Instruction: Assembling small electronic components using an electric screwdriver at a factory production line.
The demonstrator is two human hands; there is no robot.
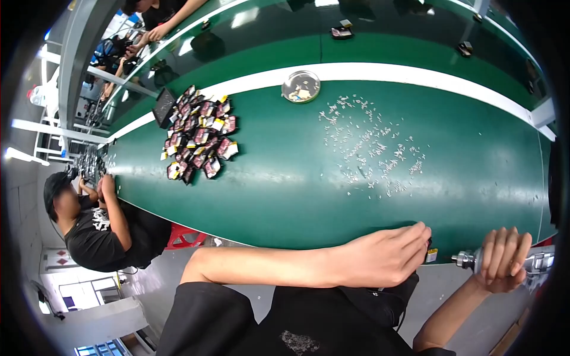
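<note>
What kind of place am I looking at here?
Most likely a factory assembly line. A long green bench carries a heap of small parts and scattered tiny white pieces, another worker sits at the same bench, and the right hand grips a metal power tool.

Black short-sleeved shirt (forearms bare), no gloves

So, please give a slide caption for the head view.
Left hand at green table edge, right hand gripping metal tool.
</note>
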